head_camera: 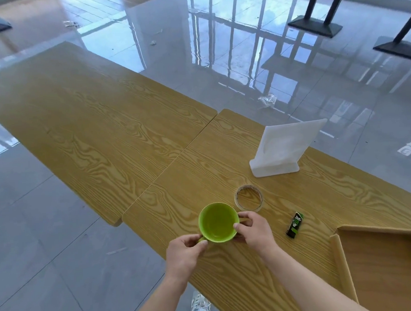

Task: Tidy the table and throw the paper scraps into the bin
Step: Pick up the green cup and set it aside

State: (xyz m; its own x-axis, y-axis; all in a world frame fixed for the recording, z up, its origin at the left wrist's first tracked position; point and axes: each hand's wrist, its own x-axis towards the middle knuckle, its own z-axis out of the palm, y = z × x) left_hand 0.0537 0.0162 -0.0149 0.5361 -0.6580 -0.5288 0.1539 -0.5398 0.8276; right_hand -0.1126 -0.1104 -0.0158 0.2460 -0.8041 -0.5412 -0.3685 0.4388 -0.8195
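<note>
A green cup [217, 223] is held low over the near edge of the wooden surface [126, 136], just right of the seam where two tabletops meet; whether it rests on the wood cannot be told. Its handle [201, 239] is pinched by the curled fingers of the left hand [185, 255], and its opposite wall is clasped by the right hand [253, 231]. A tape roll [250, 209] lies flat just behind the cup. A small black-and-green packet [295, 224] is seen to the right; its white print cannot be read. A white stand [288, 145] is set further back, and a wooden tray [342, 264] at the near right. Beyond the seam, a broad stretch of wood runs leftward. A crumpled clear scrap [267, 101] lies on the glossy floor.
</note>
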